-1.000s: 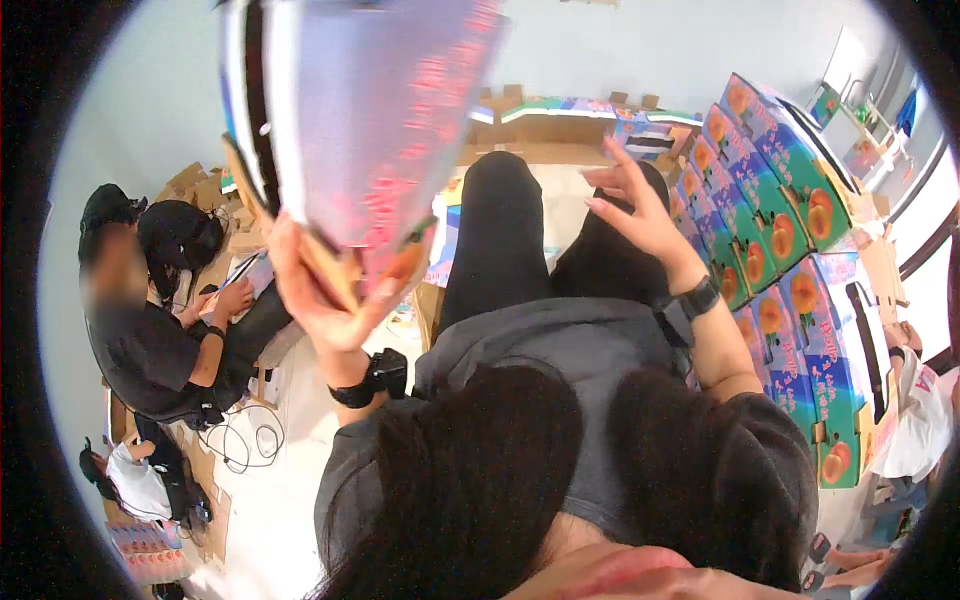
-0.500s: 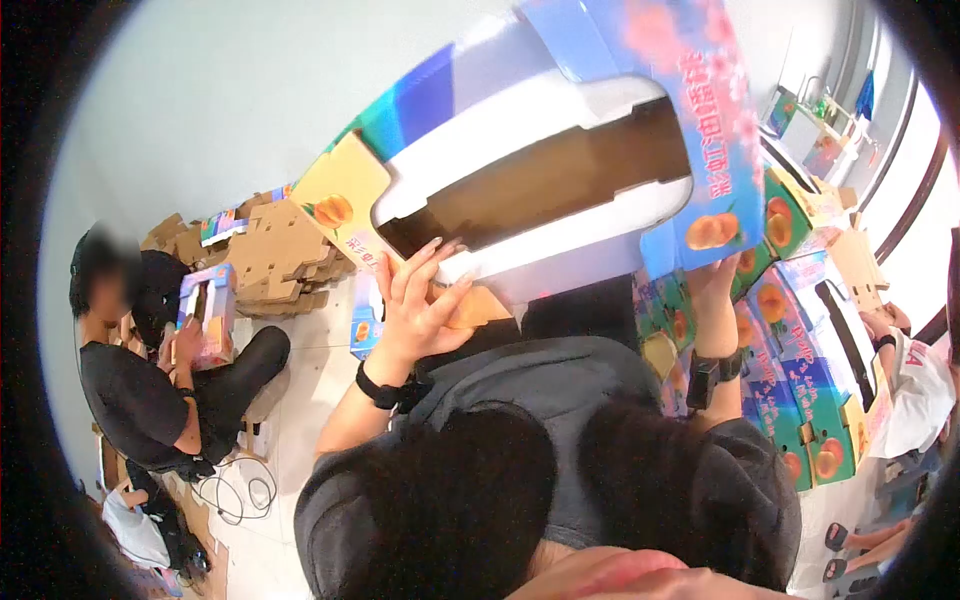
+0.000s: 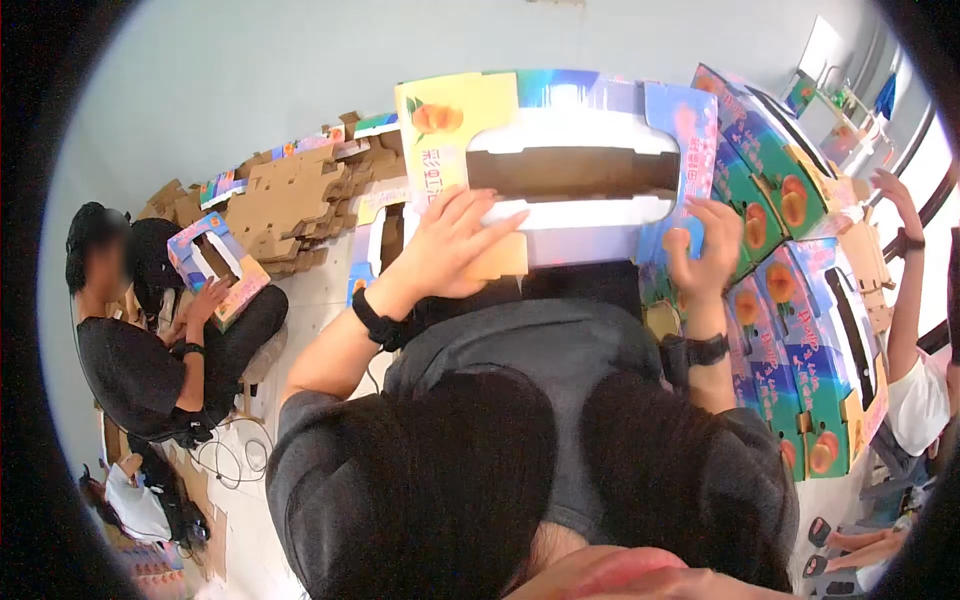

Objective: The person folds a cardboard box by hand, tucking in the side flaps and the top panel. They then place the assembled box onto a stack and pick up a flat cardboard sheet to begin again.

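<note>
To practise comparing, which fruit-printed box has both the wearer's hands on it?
The central box: left hand and right hand are on it; neither touches the co-worker's box or the stacked boxes.

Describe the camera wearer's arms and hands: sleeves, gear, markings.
Left hand and right hand ungloved. Black left wristband; dark right wristband with a block-like unit. Short dark-grey sleeves, forearms bare below. No markings legible.

Packing workshop: stacked printed fruit boxes (image 3: 778,335), flat cardboard (image 3: 285,215) heaped near the wall (image 3: 250,100), seated co-worker (image 3: 128,365) holding a carton (image 3: 243,292).
</note>
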Demonstrator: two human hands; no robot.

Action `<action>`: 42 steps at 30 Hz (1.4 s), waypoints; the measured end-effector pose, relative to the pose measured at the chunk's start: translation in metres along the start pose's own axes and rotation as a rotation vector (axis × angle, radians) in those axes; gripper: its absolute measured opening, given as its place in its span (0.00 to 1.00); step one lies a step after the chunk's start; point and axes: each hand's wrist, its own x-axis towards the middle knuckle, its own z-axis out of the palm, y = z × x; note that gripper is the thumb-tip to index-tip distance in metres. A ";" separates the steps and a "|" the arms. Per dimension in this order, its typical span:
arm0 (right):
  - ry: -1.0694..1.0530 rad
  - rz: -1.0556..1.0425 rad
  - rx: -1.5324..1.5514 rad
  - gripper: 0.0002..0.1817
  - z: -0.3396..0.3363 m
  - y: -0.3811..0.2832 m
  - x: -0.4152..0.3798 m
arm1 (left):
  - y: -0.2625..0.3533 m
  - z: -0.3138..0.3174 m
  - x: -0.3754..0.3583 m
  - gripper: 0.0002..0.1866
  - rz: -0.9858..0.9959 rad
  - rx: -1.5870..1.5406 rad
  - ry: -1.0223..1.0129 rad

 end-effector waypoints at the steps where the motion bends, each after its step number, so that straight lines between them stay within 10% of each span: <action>1: -0.042 -0.016 0.074 0.19 0.010 -0.011 0.007 | -0.002 0.000 0.002 0.45 -0.001 -0.023 0.019; 16: -0.222 -0.114 0.079 0.22 0.081 -0.014 -0.003 | 0.015 0.003 0.018 0.48 0.005 -0.107 0.141; 33: -0.218 -0.062 0.077 0.22 0.065 -0.033 -0.011 | 0.036 0.044 0.049 0.15 -0.249 -0.048 0.265; 42: 0.173 -0.093 -0.018 0.16 0.012 -0.029 0.047 | 0.058 0.052 0.034 0.18 -0.231 -0.050 0.402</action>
